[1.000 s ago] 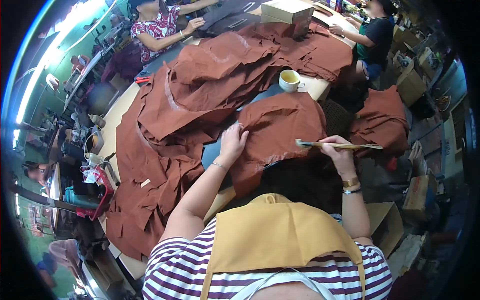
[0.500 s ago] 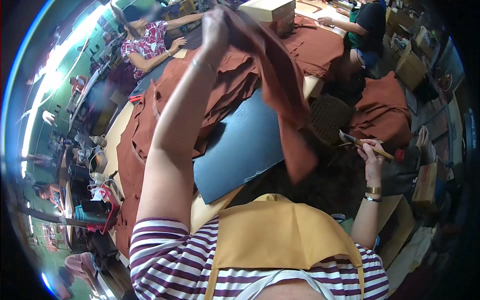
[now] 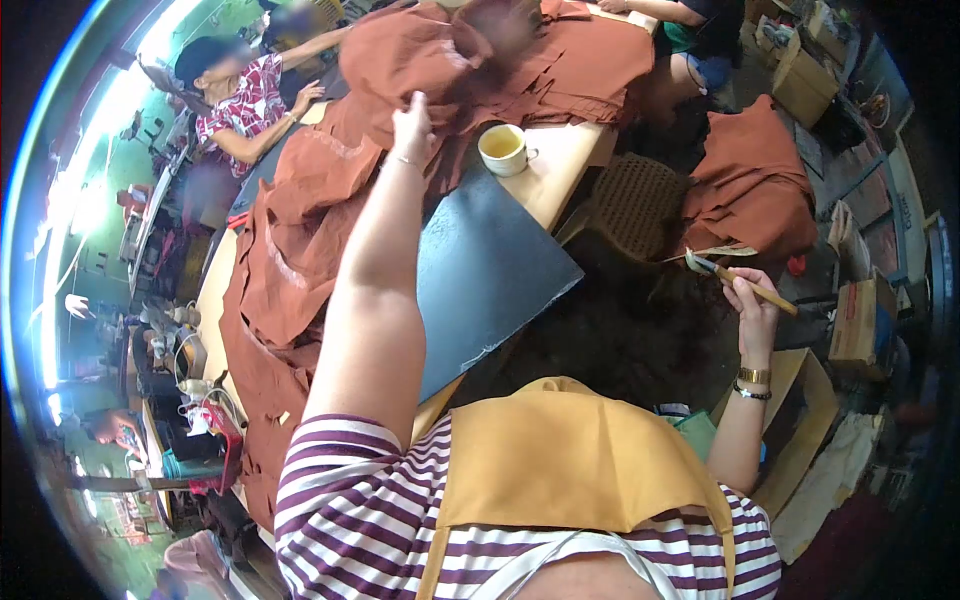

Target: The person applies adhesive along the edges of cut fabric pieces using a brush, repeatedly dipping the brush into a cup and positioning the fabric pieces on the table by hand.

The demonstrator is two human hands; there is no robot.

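Note:
My left hand (image 3: 412, 132) reaches far forward over the table, fingers closed at the near edge of a reddish-brown leather piece (image 3: 405, 62), which bulges up beyond it. Under and around it lies a rumpled heap of the same leather (image 3: 300, 240). In my right hand (image 3: 752, 305), off the table's right side, is a slim brush (image 3: 765, 292) with a wooden handle, its tip pointing up and left. A dark blue-grey sheet (image 3: 490, 270) lies on the table beside my left forearm. Just past it stands a white cup (image 3: 503, 150) with something yellow inside.
A woven seat (image 3: 640, 205) stands right of the table, with more brown leather (image 3: 755, 190) piled beyond it. One co-worker (image 3: 235, 105) sits at the far left; another (image 3: 690, 50) is at the far right. An open cardboard box (image 3: 800, 420) is near my right elbow.
My left hand has come down from high up, bringing the leather over to the left onto the heap. The cup now shows. My right hand still holds the brush.

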